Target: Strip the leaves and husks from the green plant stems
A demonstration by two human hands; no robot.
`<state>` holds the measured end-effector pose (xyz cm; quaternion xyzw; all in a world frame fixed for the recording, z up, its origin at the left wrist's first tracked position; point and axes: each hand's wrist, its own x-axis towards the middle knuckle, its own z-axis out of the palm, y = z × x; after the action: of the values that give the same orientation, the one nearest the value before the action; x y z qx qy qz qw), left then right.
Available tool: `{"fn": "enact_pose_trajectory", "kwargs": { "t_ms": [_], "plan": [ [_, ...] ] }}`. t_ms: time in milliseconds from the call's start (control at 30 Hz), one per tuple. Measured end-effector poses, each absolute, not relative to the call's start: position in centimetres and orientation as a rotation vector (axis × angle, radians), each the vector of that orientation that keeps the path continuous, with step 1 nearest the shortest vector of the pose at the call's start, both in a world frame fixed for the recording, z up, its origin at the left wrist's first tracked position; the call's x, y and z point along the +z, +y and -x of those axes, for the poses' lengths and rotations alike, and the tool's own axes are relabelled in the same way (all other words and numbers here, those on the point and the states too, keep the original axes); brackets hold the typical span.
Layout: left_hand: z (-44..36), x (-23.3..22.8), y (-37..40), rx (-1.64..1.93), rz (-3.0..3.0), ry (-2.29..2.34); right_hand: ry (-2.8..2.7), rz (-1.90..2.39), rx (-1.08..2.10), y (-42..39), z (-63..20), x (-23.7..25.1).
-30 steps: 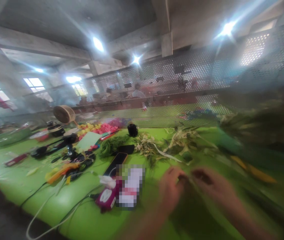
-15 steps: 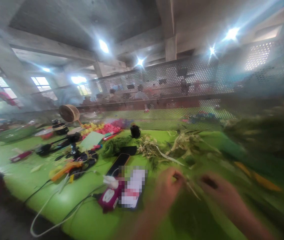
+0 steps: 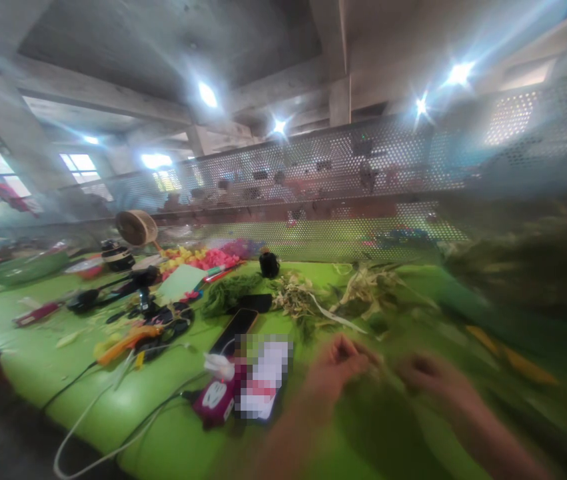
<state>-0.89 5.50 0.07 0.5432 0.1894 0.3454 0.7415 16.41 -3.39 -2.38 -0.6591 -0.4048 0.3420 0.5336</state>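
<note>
Nearest, the left hand [image 3: 338,370] is held above the tabletop [image 3: 183,437], its thumb and fingers drawn together on a thin pale strand [image 3: 378,362] in the gap between the two hands. The fingers of the right hand [image 3: 428,373] are loosely curled around a dark hollow; through the blur, whether anything is gripped there cannot be told. So slight a piece would best be pinched lightly near its end, with both hands kept close, so that it is not bent or torn. Just beyond, a long white strip [image 3: 336,315] is laid out beside a heap of withered pieces [image 3: 290,293]. Farther off, to the left, a red and white bowl [image 3: 93,267] and a wide green basin [image 3: 26,269] are set down near each other; what is contained in either is not clearly shown.
</note>
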Motion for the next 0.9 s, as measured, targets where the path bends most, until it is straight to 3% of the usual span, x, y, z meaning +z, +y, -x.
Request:
{"fn": "enact_pose_trajectory", "kwargs": {
  "t_ms": [200, 300, 900],
  "plan": [
    [0.5, -1.0, 5.7, 0.768, -1.236, 0.49, -0.784, 1.006, 1.201, -3.7, -16.2, -2.6],
    [0.3, -1.5, 5.9, 0.759, -1.273, 0.529, -0.817, 0.949, 1.278, -3.9, -15.7, -2.6],
    [-0.3, -2.6, 6.5, 0.792, -1.469, 0.671, -1.101, 1.347, 0.895, -3.4, -15.1, -2.5]
  ]
}}
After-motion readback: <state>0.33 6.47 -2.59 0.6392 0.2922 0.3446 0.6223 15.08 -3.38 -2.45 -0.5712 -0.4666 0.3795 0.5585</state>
